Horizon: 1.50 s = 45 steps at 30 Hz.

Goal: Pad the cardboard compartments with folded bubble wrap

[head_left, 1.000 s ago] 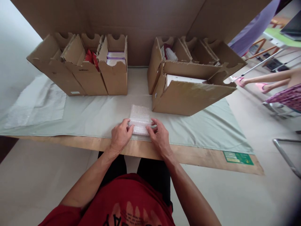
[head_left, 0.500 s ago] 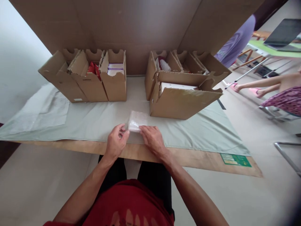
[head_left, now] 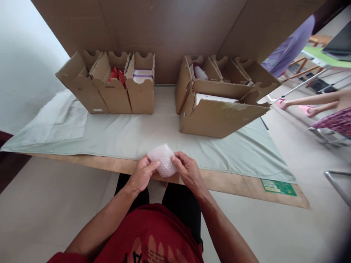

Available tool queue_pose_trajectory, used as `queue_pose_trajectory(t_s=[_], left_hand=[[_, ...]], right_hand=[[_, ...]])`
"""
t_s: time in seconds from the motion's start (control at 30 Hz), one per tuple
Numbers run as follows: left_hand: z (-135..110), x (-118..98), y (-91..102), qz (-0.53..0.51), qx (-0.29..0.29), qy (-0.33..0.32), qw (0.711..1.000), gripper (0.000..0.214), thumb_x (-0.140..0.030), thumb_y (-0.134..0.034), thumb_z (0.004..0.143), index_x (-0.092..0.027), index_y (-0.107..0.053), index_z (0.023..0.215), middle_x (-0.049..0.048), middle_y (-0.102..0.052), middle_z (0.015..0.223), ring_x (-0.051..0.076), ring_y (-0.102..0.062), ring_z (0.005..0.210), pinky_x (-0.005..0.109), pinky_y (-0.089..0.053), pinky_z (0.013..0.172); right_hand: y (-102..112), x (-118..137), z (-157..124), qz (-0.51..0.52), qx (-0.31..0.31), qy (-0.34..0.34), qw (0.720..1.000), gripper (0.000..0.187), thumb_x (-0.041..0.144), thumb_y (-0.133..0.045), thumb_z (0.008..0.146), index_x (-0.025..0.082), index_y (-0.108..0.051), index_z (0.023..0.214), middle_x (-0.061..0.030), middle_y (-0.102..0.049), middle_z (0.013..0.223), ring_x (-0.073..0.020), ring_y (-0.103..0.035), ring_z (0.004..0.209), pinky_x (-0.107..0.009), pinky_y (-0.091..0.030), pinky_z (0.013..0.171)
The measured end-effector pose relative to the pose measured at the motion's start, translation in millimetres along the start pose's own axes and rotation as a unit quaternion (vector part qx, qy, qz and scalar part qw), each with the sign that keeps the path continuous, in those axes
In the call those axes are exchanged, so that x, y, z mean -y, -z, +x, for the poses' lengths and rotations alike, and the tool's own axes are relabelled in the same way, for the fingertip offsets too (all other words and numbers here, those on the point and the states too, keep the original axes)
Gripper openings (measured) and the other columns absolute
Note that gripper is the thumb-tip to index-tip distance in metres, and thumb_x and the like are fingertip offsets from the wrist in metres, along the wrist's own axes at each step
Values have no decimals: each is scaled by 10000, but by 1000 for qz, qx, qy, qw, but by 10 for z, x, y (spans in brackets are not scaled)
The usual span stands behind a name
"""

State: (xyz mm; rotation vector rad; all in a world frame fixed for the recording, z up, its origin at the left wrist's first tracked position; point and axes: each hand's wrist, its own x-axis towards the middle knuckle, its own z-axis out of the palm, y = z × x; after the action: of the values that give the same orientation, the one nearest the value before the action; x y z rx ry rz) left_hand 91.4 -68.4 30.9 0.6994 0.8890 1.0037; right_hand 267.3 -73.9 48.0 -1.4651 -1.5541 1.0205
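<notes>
A small square bubble-wrap packet (head_left: 163, 159) is held tilted above the front edge of the table. My left hand (head_left: 143, 173) grips its left side, thumb on the near face. My right hand (head_left: 188, 171) is closed on the right side with the thumb pressing the wrap. Whatever may be inside the wrap cannot be made out. Beneath and beyond lies a pale green cloth (head_left: 115, 135) on the wooden tabletop (head_left: 101, 164).
Cardboard file boxes (head_left: 141, 96) stand at the back left, some holding red and white items. More surround a wide cardboard box (head_left: 222, 118) at right. Bubble-wrap sheets (head_left: 59, 120) lie at far left. A cardboard panel (head_left: 164, 33) rises behind. Another person's legs (head_left: 315, 100) show at right.
The packet has been lifted off the cloth, brought nearer my body and turned. My left hand has closed on it, while the camera view has shifted slightly.
</notes>
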Motion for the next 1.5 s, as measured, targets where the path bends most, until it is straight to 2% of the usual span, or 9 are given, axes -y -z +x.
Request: queue_pose_trajectory(t_s=[0.13, 0.23, 0.37, 0.63, 0.87, 1.0, 1.1, 1.27, 1.5], left_hand=[[-51, -54, 23, 70, 3, -12, 997, 456, -413, -738, 744, -152, -668, 1112, 97, -755, 1033, 237, -698, 960, 377, -550, 887], [-93, -148, -3, 220, 55, -28, 973, 293, -300, -681, 764, -161, -693, 1022, 43, -736, 911, 191, -655, 845, 294, -510, 772], [-125, -154, -79, 353, 149, -33, 923, 181, -241, -614, 793, -169, -694, 939, 12, -685, 824, 155, -586, 740, 249, -434, 657], [18, -167, -149, 339, 123, -34, 932, 233, -381, -674, 826, -181, -627, 936, 11, -675, 847, 159, -624, 780, 259, -488, 702], [463, -757, -513, 440, 81, -335, 829, 167, -273, -592, 919, -193, -687, 1031, 91, -723, 1166, 192, -686, 995, 342, -560, 899], [885, -969, -914, 485, 77, -456, 742, 370, -192, -581, 912, -198, -617, 1280, 132, -561, 1499, 229, -660, 1184, 357, -582, 930], [1186, -1009, -1153, 528, 58, -455, 714, 532, -135, -590, 882, -177, -520, 1408, 153, -541, 1518, 223, -697, 1097, 353, -600, 894], [1375, -851, -1190, 558, 56, -486, 670, 324, -73, -517, 909, -179, -648, 1186, 69, -752, 1019, 206, -724, 931, 335, -598, 828], [1336, -697, -1084, 511, 64, -556, 652, 238, -60, -510, 924, -188, -677, 1034, 48, -768, 973, 192, -737, 876, 316, -598, 774]], right_hand=[[136, -39, -5, -60, -60, 30, 996, 346, 491, -631, 882, 197, -694, 1055, -95, -719, 1082, -220, -658, 890, -348, -514, 811], [301, 1, -9, 8, 49, 30, 998, 463, 524, -636, 884, 212, -664, 1226, -102, -705, 1210, -222, -671, 979, -344, -534, 823], [431, 93, -43, -7, 184, 34, 982, 403, 447, -688, 876, 221, -692, 1211, -51, -747, 1072, -200, -671, 936, -317, -514, 831], [718, 227, -75, -136, 161, 24, 977, 105, 266, -634, 851, 195, -696, 896, -6, -698, 795, -154, -604, 720, -254, -424, 644], [1752, 649, 48, -58, -93, 53, 993, 255, 456, -738, 840, 203, -705, 851, -28, -680, 780, -159, -602, 706, -270, -475, 631], [2295, 848, 336, -110, -388, 131, 905, 232, 387, -801, 736, 202, -714, 846, -31, -687, 768, -156, -589, 672, -294, -479, 614], [2546, 892, 644, -187, -462, 183, 847, 213, 368, -736, 695, 199, -658, 797, -34, -666, 740, -157, -573, 640, -313, -481, 608], [2630, 797, 955, -414, -428, 90, 799, 217, 391, -644, 765, 199, -654, 864, -56, -705, 774, -206, -632, 709, -338, -478, 694], [2340, 967, 1079, -699, -226, -110, 669, 274, 289, -491, 936, 132, -678, 1061, -203, -745, 945, -344, -706, 940, -344, -339, 676]])
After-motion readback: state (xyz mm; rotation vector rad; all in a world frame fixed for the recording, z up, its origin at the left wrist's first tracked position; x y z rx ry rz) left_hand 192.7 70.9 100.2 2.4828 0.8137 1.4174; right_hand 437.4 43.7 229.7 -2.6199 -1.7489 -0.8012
